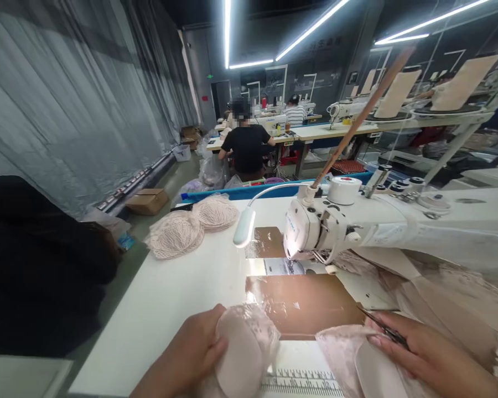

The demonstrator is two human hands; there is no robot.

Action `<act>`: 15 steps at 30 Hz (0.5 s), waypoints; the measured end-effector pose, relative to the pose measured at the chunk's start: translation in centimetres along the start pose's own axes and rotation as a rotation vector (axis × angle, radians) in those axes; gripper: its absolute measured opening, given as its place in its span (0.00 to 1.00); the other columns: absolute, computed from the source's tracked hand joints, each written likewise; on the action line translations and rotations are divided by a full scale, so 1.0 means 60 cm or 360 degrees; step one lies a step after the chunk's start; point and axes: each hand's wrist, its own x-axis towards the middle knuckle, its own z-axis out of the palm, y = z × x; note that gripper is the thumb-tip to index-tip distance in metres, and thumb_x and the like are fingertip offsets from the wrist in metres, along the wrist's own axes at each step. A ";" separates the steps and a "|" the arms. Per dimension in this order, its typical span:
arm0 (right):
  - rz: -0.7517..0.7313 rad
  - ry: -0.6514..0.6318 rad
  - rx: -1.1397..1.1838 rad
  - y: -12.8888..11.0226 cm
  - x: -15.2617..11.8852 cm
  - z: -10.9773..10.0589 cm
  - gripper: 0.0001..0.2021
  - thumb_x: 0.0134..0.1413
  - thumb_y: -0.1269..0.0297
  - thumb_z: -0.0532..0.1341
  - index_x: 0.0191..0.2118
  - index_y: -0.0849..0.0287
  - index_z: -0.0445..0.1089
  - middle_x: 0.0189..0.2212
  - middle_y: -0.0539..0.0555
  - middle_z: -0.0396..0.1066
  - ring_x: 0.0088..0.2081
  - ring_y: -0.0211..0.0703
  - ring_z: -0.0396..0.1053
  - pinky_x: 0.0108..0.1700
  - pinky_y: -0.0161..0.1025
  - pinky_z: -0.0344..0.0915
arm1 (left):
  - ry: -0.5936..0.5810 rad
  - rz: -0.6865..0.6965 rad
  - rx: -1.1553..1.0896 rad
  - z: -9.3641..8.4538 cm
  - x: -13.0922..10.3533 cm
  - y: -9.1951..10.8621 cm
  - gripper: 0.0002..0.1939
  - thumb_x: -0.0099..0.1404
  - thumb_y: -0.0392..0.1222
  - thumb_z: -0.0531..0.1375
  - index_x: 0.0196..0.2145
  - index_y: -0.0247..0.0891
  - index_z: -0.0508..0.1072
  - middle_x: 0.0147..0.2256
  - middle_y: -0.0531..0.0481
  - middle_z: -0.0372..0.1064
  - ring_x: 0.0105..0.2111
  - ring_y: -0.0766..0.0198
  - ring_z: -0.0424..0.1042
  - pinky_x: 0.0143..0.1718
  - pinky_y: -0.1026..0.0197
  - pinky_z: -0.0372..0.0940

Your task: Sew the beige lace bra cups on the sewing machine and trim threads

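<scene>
My left hand (pixel 195 345) pinches a pale pink padded bra cup (pixel 239 354) trimmed with lace, thumb on its face. In my right hand (pixel 419 345) is a pair of dark thread snips (pixel 388 330), the tip pointing left over the brown sheet. Fingers of that hand also press on a second lace-edged bra cup (pixel 379 373), which runs off the bottom of the view. Both cups are at the near edge of the sewing table (pixel 182 293). Beyond them stands a white sewing machine (pixel 315 226); its needle area is hard to make out.
Two stacks of lace cups (pixel 176 235) lie at the table's far left. A brown taped sheet (pixel 302 301) and a printed ruler (pixel 302 381) are on the tabletop. A lamp (pixel 244 226) hangs beside the machine head. More pink fabric (pixel 452 315) lies right. A person (pixel 247 146) sits ahead.
</scene>
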 end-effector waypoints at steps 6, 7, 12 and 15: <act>-0.0283 -0.0269 0.0439 -0.160 0.068 0.022 0.11 0.58 0.54 0.55 0.39 0.52 0.70 0.41 0.55 0.74 0.43 0.50 0.71 0.43 0.41 0.68 | 0.0185 0.0163 -0.0262 -0.028 -0.023 -0.035 0.07 0.62 0.36 0.51 0.35 0.41 0.66 0.36 0.53 0.70 0.36 0.63 0.69 0.38 0.65 0.61; -0.0378 -0.0328 0.0473 -0.192 0.085 0.032 0.12 0.59 0.55 0.53 0.36 0.53 0.70 0.38 0.54 0.74 0.40 0.48 0.71 0.41 0.41 0.69 | 0.0289 0.0160 -0.0206 -0.038 -0.021 -0.048 0.07 0.62 0.36 0.50 0.36 0.41 0.66 0.36 0.52 0.69 0.36 0.63 0.69 0.38 0.64 0.61; -0.0737 -0.0125 0.0766 -0.326 0.195 0.088 0.15 0.62 0.59 0.48 0.33 0.58 0.68 0.28 0.53 0.71 0.30 0.43 0.70 0.36 0.42 0.70 | 0.1168 0.0011 0.0421 -0.131 0.017 -0.121 0.01 0.61 0.38 0.52 0.31 0.41 0.62 0.29 0.52 0.65 0.29 0.60 0.66 0.29 0.61 0.59; -0.1064 0.0304 0.0897 -0.379 0.282 0.110 0.14 0.61 0.64 0.49 0.46 0.57 0.67 0.42 0.56 0.72 0.42 0.46 0.71 0.47 0.46 0.68 | 0.1754 0.0212 0.0700 -0.210 0.056 -0.155 0.04 0.59 0.35 0.52 0.28 0.41 0.58 0.36 0.46 0.67 0.38 0.56 0.68 0.38 0.56 0.62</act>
